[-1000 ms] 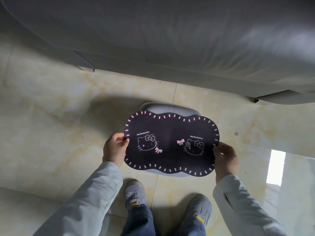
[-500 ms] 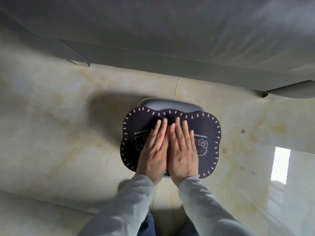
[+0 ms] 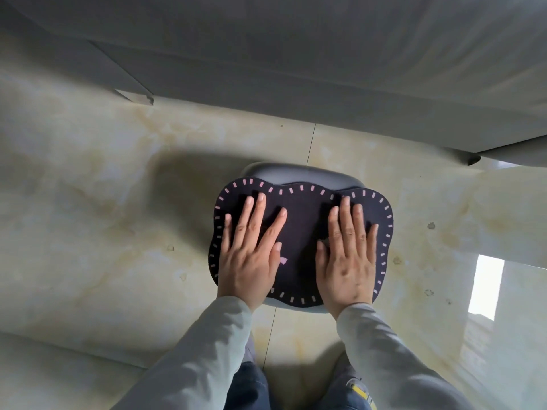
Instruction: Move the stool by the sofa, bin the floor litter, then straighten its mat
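Observation:
A dark cloud-shaped mat with pink dashes round its edge lies flat on a low grey stool, whose rim shows beyond the mat's far edge. My left hand presses palm down on the mat's left half, fingers spread. Palm down on the right half rests my right hand, fingers apart too. Neither hand grips anything. The mat's printed pictures are mostly hidden under my hands.
A grey sofa fills the top of the view just beyond the stool. Glossy beige marble floor tiles surround the stool, with small specks at the right. My shoes stand just behind the stool.
A second ago my hands held the mat by its two ends. They then laid it on the stool, pressed together at its middle, and have now slid apart towards its sides.

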A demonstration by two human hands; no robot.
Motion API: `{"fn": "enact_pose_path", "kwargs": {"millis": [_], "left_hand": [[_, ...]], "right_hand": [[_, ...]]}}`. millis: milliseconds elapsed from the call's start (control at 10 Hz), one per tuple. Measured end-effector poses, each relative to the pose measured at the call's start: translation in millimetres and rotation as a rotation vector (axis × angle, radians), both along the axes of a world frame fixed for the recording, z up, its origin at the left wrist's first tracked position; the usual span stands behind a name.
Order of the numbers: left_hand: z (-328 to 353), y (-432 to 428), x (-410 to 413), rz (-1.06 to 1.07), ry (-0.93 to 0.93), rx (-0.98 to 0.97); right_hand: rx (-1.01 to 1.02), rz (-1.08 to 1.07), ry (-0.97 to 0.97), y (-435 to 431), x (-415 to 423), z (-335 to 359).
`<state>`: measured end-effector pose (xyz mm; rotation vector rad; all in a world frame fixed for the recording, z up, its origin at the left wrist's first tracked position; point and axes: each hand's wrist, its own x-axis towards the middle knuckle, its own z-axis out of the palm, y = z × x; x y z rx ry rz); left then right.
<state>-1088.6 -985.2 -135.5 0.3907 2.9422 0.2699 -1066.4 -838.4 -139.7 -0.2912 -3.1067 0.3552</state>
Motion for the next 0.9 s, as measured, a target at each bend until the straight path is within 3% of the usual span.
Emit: {"fn": "enact_pose_path", "kwargs": {"millis": [100,300,400,500,700,900], "left_hand": [[-1,-5,-2,0.033,-0.023,0.047],[3,-9,-3,0.535,-0.252,0.413],[6,-9,1,0.643,-0.272,0.479],[7,-11,6,0.781,-0.350,0.472],[13,-12,21,1.016,-0.485,0.468],[43,-20,31,1.157,-0.593,0.344]], "right_hand": [[-0.073,-0.111,-0.002,9,6,-1],[-0.480,-0.436,-0.111,13,16,-4],[-0.590,-0.581,-0.136,12,22,-3],[-0.636,-0.705,-0.183,12,26,-2],[-0.630,-0.897,-0.525,24,43,8],[-0.622,-1.027,-0.625,35,63,41]]}}
